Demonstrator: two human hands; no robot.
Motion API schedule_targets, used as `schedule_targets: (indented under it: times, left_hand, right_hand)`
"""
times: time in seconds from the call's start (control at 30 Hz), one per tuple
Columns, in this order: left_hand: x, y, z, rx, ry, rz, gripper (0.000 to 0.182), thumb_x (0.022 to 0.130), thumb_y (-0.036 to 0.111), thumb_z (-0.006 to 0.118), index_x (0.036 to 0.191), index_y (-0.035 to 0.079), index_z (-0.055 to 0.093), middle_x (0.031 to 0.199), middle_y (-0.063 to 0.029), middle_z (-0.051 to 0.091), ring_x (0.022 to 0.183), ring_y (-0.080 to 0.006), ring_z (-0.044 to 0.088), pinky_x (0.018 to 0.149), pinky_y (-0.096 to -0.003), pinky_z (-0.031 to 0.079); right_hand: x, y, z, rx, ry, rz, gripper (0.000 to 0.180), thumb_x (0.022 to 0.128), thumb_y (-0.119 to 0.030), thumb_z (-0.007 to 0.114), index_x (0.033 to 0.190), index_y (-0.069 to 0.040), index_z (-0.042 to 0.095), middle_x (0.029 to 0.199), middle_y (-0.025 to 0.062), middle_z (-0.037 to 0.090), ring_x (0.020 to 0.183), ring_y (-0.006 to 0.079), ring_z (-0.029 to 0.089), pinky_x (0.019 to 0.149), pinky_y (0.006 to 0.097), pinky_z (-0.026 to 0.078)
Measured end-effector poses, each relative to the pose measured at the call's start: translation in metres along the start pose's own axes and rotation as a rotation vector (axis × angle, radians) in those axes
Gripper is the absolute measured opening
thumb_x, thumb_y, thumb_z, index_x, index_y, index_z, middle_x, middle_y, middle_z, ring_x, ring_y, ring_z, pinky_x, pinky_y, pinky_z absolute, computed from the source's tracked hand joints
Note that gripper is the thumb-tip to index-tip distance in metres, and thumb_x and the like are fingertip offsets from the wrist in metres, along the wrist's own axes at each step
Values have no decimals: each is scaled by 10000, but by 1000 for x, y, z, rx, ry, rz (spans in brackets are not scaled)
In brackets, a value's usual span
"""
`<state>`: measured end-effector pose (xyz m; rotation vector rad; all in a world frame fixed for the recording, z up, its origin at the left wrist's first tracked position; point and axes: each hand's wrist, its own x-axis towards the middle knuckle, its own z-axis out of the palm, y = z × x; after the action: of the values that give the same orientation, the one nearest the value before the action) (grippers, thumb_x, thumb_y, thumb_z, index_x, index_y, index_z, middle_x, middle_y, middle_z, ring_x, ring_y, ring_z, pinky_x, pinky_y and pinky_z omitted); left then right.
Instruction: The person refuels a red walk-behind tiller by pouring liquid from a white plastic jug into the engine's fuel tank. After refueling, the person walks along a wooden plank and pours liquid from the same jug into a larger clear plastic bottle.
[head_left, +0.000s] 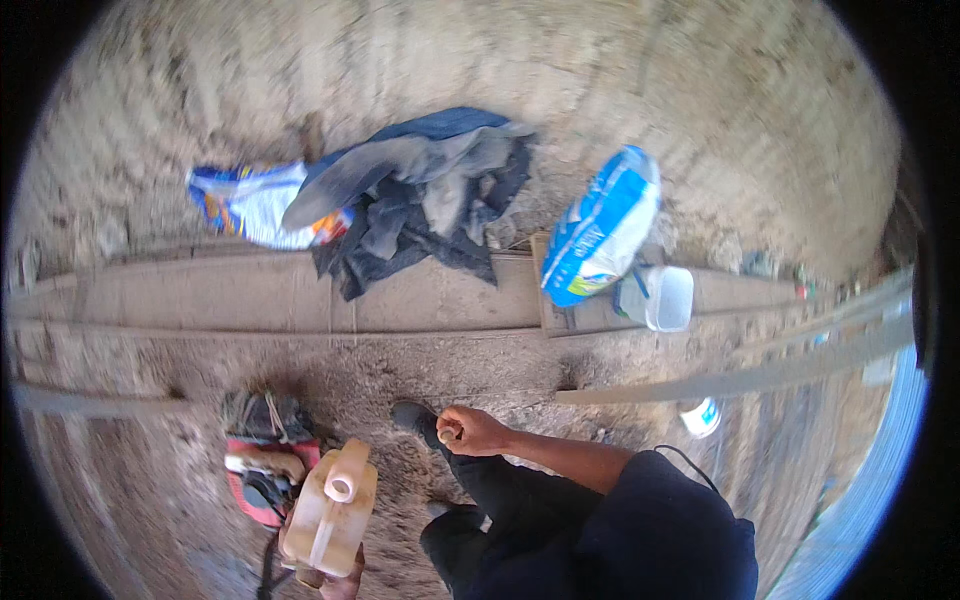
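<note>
A yellowed plastic jug (330, 517) is held low at the bottom of the view, its mouth uncovered and facing up. My left hand (343, 583) grips it from beneath and is mostly hidden by it. My right hand (472, 433) is closed around a small round brownish piece (448, 435), which looks like a cap. The right hand is over my shoe and trouser leg, apart from the jug. Just beyond the jug, on the dirt ground, sits a red and black motor unit (262, 480), partly covered by the jug.
A long wooden plank (442, 300) runs across the view, with dark clothes (420, 187), a printed sack (262, 202), a blue and white bag (600, 225) and a clear plastic container (670, 298) on or against it. Timber rails (675, 382) cross nearby. A white tub (701, 418) stands at right.
</note>
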<state>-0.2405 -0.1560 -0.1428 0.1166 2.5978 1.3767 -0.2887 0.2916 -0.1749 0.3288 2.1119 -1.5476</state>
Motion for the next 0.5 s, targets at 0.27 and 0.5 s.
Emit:
schedule_targets:
  times: [0.27, 0.5]
  left_hand:
    - [32, 185, 15, -319, -74, -67, 516, 797, 141, 871, 1208, -76, 649, 1117, -164, 733, 918, -251, 697, 840, -411, 571]
    - [-39, 234, 89, -14, -436, 113, 870, 756, 139, 928, 1439, -35, 417, 1264, -168, 644, 1077, -268, 666, 917, -382, 569]
  right_hand:
    - [-203, 28, -31, 79, 467, -15, 271, 934, -248, 678, 1138, -71, 657, 1005, 120, 711, 926, 221, 707, 817, 365, 555]
    - [-414, 101, 13, 127, 866, 55, 269, 891, -211, 699, 1092, -36, 660, 965, 148, 714, 910, 304, 723, 812, 402, 567]
